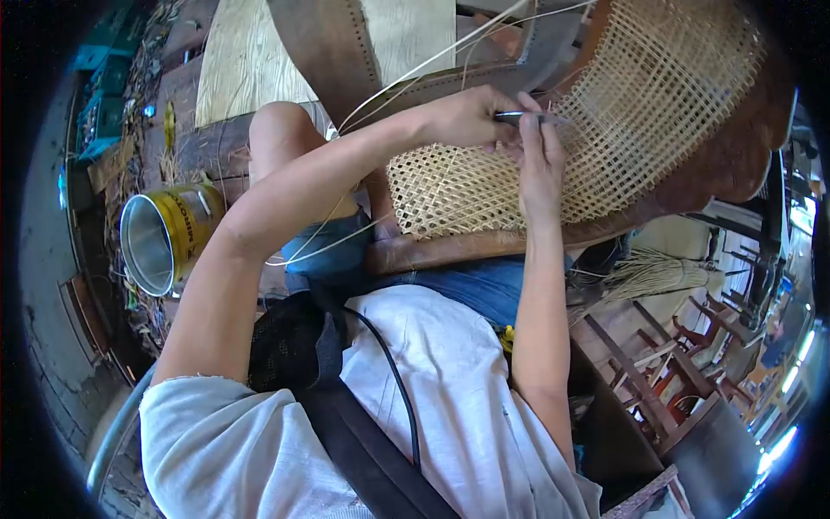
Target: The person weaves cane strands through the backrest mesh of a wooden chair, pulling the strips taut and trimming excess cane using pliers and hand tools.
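Observation:
My right hand (pixel 541 164) has its fingers closed around a slim, pointed metal tool (pixel 512 114), held just above woven cane webbing (pixel 653 104). Right beside it, my left hand (pixel 467 118) is closed, its fingertips curled down at the webbing's edge; what they pinch is hidden. The webbing spans a curved brown wooden frame (pixel 450 252) that lies across my lap. Its lower left part (pixel 432 195) shows an open lattice, while the right side is woven closer. Long, loose cane strands (pixel 432 59) loop out past my left forearm.
A yellow can (pixel 186 227) lies on its side at the left, near my knee. Pale patterned board (pixel 251 65) and a drilled wooden piece (pixel 333 52) are at the top. A bundle of cane strands (pixel 657 275) and wooden chair frames (pixel 644 372) stand at the right.

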A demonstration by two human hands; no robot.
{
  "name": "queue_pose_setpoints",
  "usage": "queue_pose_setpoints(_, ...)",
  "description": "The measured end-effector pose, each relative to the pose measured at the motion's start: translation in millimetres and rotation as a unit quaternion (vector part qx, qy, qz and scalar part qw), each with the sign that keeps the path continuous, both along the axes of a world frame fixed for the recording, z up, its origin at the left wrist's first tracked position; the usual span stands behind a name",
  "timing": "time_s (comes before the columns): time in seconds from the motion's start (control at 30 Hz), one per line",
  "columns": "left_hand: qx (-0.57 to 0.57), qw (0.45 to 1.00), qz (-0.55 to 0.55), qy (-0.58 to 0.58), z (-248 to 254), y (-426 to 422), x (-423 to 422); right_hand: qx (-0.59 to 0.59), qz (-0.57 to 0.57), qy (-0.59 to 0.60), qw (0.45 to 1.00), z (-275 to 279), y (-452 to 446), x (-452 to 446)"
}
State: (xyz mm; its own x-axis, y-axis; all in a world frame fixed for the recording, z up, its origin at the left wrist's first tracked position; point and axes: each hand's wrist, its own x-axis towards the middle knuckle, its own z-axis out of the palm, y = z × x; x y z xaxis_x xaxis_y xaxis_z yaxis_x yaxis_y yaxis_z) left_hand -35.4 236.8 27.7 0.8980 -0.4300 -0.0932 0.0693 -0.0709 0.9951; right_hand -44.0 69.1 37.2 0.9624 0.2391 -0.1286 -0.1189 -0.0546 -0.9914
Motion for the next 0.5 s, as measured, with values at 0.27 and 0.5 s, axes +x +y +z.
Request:
queue_pose_setpoints(0.27,0.146,0.989,0.001,-0.018,-82,24,24,0.161,-0.112,0.024,0.980,-8,-9,53)
queue_pose_setpoints(0.5,0.441,0.897,0.001,0.031,-120,22,33,-0.465,0.232,0.014,0.855,-39,-21,67)
